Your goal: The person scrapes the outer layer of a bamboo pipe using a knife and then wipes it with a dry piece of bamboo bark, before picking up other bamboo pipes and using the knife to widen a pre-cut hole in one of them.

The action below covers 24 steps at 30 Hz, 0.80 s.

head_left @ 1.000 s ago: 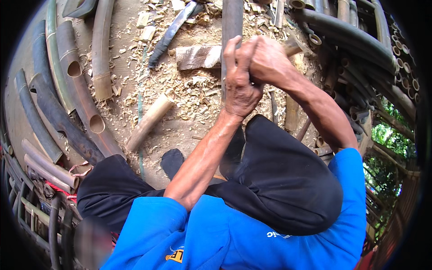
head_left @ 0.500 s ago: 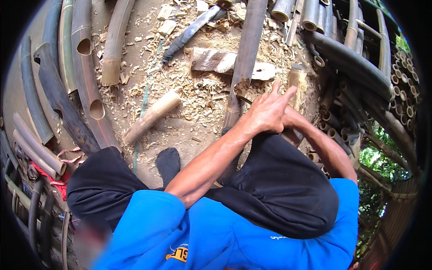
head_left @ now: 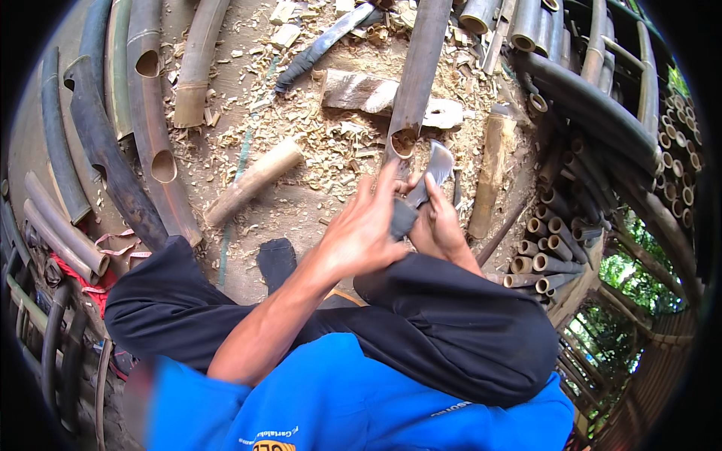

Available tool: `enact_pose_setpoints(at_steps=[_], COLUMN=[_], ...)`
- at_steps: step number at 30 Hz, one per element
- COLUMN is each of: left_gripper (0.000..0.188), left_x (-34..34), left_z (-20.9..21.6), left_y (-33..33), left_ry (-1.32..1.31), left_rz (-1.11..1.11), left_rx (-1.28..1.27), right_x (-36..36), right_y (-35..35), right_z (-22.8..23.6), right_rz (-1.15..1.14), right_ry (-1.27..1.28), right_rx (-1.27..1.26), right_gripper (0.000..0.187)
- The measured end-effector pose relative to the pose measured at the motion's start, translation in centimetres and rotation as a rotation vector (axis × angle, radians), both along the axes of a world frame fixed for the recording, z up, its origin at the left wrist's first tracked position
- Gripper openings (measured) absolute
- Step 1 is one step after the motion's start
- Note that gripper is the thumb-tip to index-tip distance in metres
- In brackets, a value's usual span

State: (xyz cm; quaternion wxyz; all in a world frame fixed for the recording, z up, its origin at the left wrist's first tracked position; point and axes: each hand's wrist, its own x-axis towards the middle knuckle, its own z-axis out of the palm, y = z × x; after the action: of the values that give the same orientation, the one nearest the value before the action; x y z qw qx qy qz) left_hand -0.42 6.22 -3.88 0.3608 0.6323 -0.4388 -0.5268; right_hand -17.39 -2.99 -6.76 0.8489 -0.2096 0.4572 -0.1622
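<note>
My right hand [head_left: 445, 229] is closed around a broad curved knife [head_left: 438, 163] with a shiny metal blade, its thumb lying along the blade. The knife's dark lower part [head_left: 404, 219] shows between my two hands. My left hand [head_left: 359, 239], a little blurred, is beside that dark part with fingers stretched out and apart, one fingertip near the bamboo. Just beyond both hands is the cut, hollow near end of a long brown bamboo pole [head_left: 415, 79]. The pole rests across a pale, rough wooden block [head_left: 357, 92] on the ground.
Wood shavings [head_left: 342, 161] cover the ground. A short bamboo piece [head_left: 256, 180] lies left of my hands, and an upright stump [head_left: 492, 173] is to the right. A dark-wrapped tool [head_left: 316, 56] lies farther off. Bamboo lengths [head_left: 154, 113] line the left; stacked tubes [head_left: 556, 252] are at right.
My hands have come apart from their crossed position and moved nearer to me and left. The knife, hidden before, now shows in my right hand. The bamboo's hollow end is uncovered.
</note>
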Motion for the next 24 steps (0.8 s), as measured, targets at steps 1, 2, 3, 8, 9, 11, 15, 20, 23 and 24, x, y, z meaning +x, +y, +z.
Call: enact_pose_setpoints(at_steps=[1,2,3,8,9,11,15,20,23,24], left_gripper=[0.091,0.081,0.071,0.025,0.019,0.006,0.019,0.039,0.038,0.037], left_x=[0.1,-0.1,-0.2,5.0,6.4,8.5,12.0,15.3,12.5,10.5], left_z=[-0.1,0.3,0.5,2.1,2.4,4.4,3.2,-3.6,-4.8,-5.2], left_y=[2.1,3.4,4.2,-0.1,-1.7,-6.2,-14.3,-11.5,-6.0,-3.9], left_ry=[-0.006,-0.141,-0.273,-0.809,-0.882,-0.935,-0.828,-0.203,-0.101,-0.084], left_rz=[-0.053,-0.058,-0.076,-0.345,-0.383,-0.506,-0.849,-0.811,-0.611,-0.531], left_rx=[0.096,0.182,0.271,0.186,0.138,0.091,0.17,0.623,0.665,0.66], right_x=[1.5,1.4,0.9,3.4,3.1,4.0,5.5,7.6,6.5,6.1], right_y=[0.5,-0.2,-0.6,-1.0,-0.9,-1.1,-3.2,-3.3,-3.8,-3.9], right_z=[1.3,1.6,1.8,-2.4,-3.8,-4.1,-3.4,-3.2,-2.9,-2.6], right_rz=[-0.046,0.124,0.283,0.08,0.001,-0.091,-0.304,-0.143,0.081,0.14], right_ry=[0.029,0.029,0.032,-0.155,-0.34,-0.447,-0.408,-0.069,0.108,0.174], right_rx=[-0.01,-0.009,-0.004,0.38,0.545,0.608,0.717,0.558,0.448,0.4], right_gripper=[0.029,0.029,0.029,0.034,0.035,0.036,0.043,0.033,0.037,0.037])
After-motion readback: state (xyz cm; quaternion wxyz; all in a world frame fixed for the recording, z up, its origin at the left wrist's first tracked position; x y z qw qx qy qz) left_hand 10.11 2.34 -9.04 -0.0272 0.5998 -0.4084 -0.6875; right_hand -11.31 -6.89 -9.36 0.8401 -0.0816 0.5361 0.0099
